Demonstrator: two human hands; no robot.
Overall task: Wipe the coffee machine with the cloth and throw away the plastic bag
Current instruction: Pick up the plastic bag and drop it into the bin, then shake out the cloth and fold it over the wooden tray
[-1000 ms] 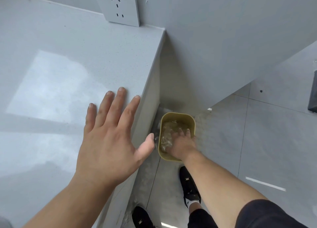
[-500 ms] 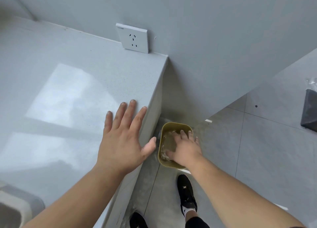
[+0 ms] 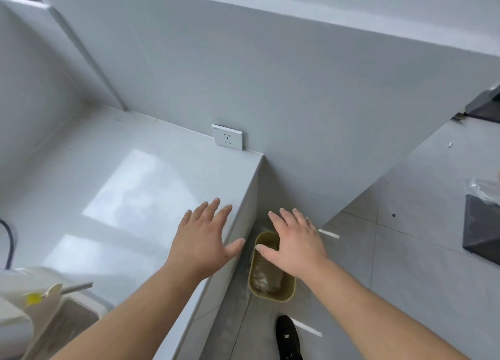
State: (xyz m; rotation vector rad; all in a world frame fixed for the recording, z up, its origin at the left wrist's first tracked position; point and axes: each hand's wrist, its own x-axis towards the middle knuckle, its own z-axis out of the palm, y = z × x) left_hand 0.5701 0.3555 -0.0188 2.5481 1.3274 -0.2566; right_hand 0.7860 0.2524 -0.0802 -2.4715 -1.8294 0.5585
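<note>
Both hands reach forward with fingers straight and spread, holding nothing: the left hand [image 3: 203, 242] is over the edge of the desk [image 3: 108, 197], the right hand [image 3: 296, 244] above the olive bin [image 3: 272, 298] on the floor [image 3: 405, 273]. The crumpled plastic bag [image 3: 266, 277] lies inside this bin, at 7 o'clock from the right hand.

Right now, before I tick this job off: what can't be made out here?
Head view, three gaps:
1. Plastic bag: partly behind the right hand; its full extent in the bin is hidden.
2. Coffee machine: cut off by the bottom-left edge; its cleanliness can't be judged.
3. Cloth: not in frame anywhere.
</note>
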